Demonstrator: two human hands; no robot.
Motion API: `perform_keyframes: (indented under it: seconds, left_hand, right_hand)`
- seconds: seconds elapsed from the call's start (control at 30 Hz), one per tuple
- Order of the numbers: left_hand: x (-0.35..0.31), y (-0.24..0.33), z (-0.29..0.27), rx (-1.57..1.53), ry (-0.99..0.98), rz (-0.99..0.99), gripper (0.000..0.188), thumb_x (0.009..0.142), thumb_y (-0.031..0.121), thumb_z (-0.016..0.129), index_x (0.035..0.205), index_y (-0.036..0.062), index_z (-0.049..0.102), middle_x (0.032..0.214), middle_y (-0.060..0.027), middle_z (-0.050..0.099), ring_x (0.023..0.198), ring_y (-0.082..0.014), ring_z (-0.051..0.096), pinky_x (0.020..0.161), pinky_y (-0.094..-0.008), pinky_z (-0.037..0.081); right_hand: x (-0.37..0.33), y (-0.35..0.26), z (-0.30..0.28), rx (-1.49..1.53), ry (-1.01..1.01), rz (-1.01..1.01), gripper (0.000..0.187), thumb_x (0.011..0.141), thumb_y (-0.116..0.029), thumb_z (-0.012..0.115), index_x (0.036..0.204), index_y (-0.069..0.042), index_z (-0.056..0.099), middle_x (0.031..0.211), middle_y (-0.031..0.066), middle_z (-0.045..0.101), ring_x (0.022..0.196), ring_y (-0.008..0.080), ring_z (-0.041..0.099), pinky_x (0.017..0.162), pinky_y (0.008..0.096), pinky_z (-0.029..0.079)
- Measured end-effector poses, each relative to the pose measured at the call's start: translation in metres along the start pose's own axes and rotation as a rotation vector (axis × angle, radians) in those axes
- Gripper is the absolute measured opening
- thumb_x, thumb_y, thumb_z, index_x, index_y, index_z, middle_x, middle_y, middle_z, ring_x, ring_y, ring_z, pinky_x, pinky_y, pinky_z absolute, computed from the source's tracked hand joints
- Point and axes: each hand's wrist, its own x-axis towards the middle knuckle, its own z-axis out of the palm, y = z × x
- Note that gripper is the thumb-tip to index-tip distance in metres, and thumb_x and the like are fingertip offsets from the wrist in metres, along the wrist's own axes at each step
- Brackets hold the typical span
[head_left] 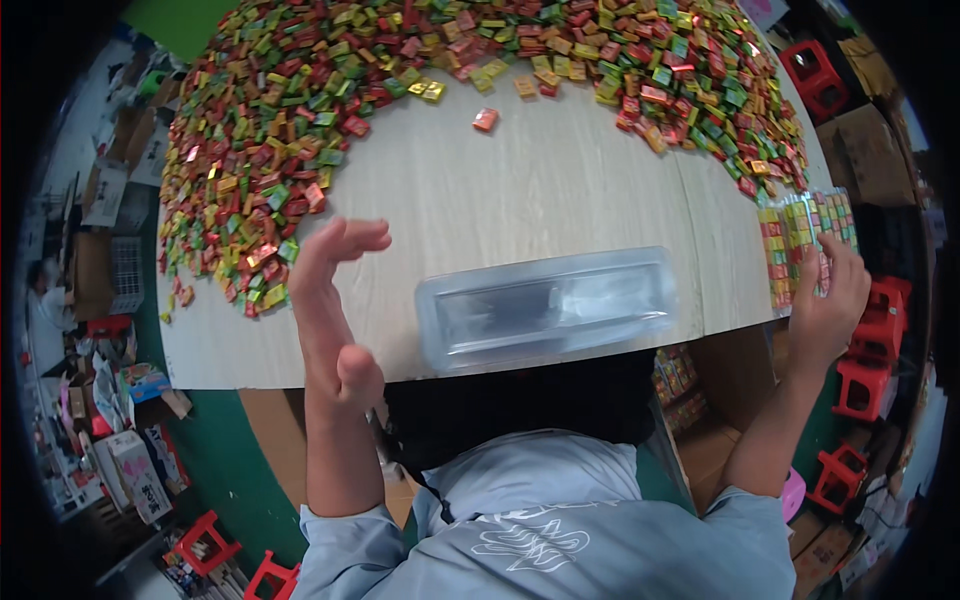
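Note:
A clear plastic tray (547,304), long and rectangular with a recessed middle, lies on the table near its front edge. To the left of it, my left hand (335,300) is raised with the thumb apart from the fingers and nothing in it. My right hand (836,290) is at the table's right edge, fingers stretched out over filled trays (800,235) packed with rows of small coloured pieces. Whether its fingertips press on them I cannot tell. A single orange-red wrapped candy (485,120) lies beyond the clear tray.
A big heap of small wrapped candies (300,130) in red, green, yellow and orange curves around the far side of the wooden table (540,190). Under the table, a cardboard box (690,410) holds more packed trays. Red stools (870,320) and cartons stand on the right.

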Motion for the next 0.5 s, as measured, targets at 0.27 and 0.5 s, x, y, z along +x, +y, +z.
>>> perform_keyframes:
  seconds: [0.27, 0.5]
  left_hand:
    - [0.105, -0.031, 0.019, 0.454, -0.346, 0.078, 0.037, 0.099, 0.024, 0.067, 0.131, 0.0059, 0.063, 0.126, -0.0144, 0.065, 0.123, -0.0322, 0.058, 0.108, -0.0454, 0.044]
    - [0.1, -0.068, 0.062, 0.683, -0.465, 0.141, 0.051, 0.092, 0.025, 0.072, 0.139, 0.0078, 0.06, 0.139, -0.013, 0.059, 0.133, -0.0358, 0.052, 0.113, -0.0503, 0.04]
  right_hand:
    - [0.109, -0.144, 0.047, 0.599, -0.247, -0.481, 0.021, 0.094, -0.014, 0.071, 0.113, -0.005, 0.07, 0.113, 0.0137, 0.068, 0.111, 0.0337, 0.065, 0.097, 0.0446, 0.051]
    - [0.125, -0.208, 0.119, 0.495, -0.294, -0.521, 0.035, 0.09, -0.018, 0.073, 0.123, -0.008, 0.067, 0.107, 0.0143, 0.065, 0.102, 0.0353, 0.064, 0.09, 0.0462, 0.052]
